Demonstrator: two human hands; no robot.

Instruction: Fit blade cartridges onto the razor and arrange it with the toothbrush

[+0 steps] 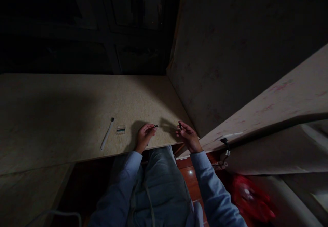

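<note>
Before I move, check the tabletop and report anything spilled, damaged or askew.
Nothing stands out as spilled or damaged on the tabletop. The toothbrush lies at a slant beside the small clear case, but that hardly looks odd. Dim light could hide fine flaws.

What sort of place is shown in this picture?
Probably a room in a home: there is flower-patterned wallpaper, a dark window behind the tabletop, and a toothbrush lying on it.
</note>
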